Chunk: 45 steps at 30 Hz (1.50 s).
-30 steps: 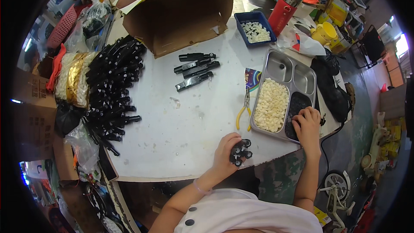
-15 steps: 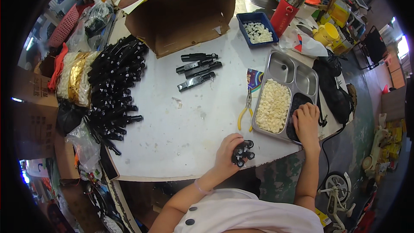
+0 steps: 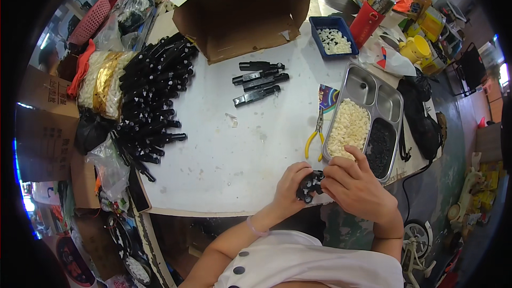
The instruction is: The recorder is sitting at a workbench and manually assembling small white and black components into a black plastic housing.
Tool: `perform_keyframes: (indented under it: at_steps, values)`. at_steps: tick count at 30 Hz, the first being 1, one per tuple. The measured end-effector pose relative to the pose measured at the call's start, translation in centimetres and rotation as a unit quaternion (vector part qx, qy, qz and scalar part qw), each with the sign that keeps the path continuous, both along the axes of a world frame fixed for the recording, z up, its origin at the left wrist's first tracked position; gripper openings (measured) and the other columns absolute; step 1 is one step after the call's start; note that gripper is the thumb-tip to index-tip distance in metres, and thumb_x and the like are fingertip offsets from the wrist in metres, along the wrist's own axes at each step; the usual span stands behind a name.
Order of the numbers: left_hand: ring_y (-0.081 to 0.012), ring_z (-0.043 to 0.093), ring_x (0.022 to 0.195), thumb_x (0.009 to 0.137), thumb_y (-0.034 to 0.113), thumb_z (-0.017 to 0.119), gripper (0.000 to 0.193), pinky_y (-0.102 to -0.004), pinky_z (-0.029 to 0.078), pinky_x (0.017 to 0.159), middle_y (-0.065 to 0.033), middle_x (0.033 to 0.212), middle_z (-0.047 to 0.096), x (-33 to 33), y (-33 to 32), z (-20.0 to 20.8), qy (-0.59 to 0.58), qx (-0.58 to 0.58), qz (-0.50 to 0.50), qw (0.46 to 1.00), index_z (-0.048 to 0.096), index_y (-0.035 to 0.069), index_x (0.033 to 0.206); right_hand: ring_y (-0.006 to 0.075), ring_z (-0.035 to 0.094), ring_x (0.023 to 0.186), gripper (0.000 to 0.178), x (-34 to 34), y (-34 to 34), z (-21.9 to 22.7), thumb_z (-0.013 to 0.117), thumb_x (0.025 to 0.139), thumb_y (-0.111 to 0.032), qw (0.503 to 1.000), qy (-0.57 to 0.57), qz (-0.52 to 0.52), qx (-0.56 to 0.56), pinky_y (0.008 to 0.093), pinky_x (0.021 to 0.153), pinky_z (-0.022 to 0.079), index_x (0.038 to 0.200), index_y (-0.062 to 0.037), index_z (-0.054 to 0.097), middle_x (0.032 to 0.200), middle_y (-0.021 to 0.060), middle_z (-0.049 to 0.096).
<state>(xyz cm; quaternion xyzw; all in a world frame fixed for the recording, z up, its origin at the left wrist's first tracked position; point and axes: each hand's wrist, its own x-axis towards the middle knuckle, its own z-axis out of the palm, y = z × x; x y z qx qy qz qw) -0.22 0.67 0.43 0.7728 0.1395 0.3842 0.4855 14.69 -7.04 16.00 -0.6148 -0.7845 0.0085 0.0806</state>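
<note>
Over the table's near edge, my left hand (image 3: 289, 188) is closed around a small bundle of black tubular parts (image 3: 308, 188) with white tips. My right hand (image 3: 356, 188) meets the bundle from the right, thumb and fingers pinched together at its ends; anything between those fingertips is hidden. Just beyond lies a steel compartment tray (image 3: 401, 108), with small cream-coloured pieces (image 3: 348, 128) in its long section and small black pieces (image 3: 380, 149) in the section to the right. Yellow-handled pliers (image 3: 314, 137) rest left of the tray.
Several black tubular parts (image 3: 261, 86) lie mid-table. A large pile of similar parts (image 3: 154, 96) covers the left side. An open cardboard box (image 3: 240, 26) stands at the back, beside a blue bin (image 3: 349, 48) of white pieces and a red flask (image 3: 367, 25).
My right hand has left the tray's black pieces and moved left to the bundle. My left hand still holds the bundle, turned slightly. The whole view has shifted a little.
</note>
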Motion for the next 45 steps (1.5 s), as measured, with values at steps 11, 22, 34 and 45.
perform_keyframes:
  at_steps: [11,22,34,45]
  values:
    - [-0.0385,0.055,0.100,0.068,0.005,0.073,0.062,-0.0429,0.048,0.084,-0.0191,0.116,0.052,0.0,0.1,-0.1,-0.016,-0.014,-0.003,1.000,0.045,0.005,0.123,0.0185,0.049,0.107,0.026,0.4,-2.3,-2.0,0.070,0.068,-0.013,0.996,0.055,-0.010,0.069,0.0499,0.104,0.035,0.093,-0.0135,0.068,0.101,-0.0001,0.056]
    - [-0.0383,0.055,0.101,0.068,0.005,0.073,0.062,-0.0431,0.047,0.085,-0.0186,0.117,0.052,0.0,0.2,0.0,-0.001,-0.005,-0.008,1.000,0.045,0.005,0.123,0.0201,0.049,0.104,0.023,0.7,-2.3,-3.1,0.069,0.069,-0.007,0.991,0.042,-0.049,0.121,0.0497,0.101,0.037,0.085,-0.0230,0.070,0.097,-0.0019,0.054]
    - [-0.0381,0.055,0.101,0.067,0.005,0.074,0.062,-0.0428,0.048,0.085,-0.0183,0.117,0.052,0.0,0.0,-0.2,-0.011,-0.016,-0.006,1.000,0.045,0.005,0.122,0.0185,0.047,0.107,0.034,0.8,-2.0,-2.6,0.070,0.065,-0.001,0.990,0.026,-0.031,0.132,0.0495,0.100,0.039,0.087,-0.0263,0.068,0.098,-0.0029,0.053]
    - [-0.0382,0.056,0.099,0.068,0.006,0.074,0.062,-0.0430,0.048,0.083,-0.0186,0.115,0.052,0.0,0.1,-0.1,0.004,-0.002,-0.007,1.000,0.045,0.005,0.122,0.0159,0.047,0.110,0.023,1.8,-2.0,-3.0,0.069,0.069,-0.010,0.985,-0.013,0.032,0.168,0.0453,0.100,0.042,0.087,-0.0229,0.066,0.102,-0.0052,0.055]
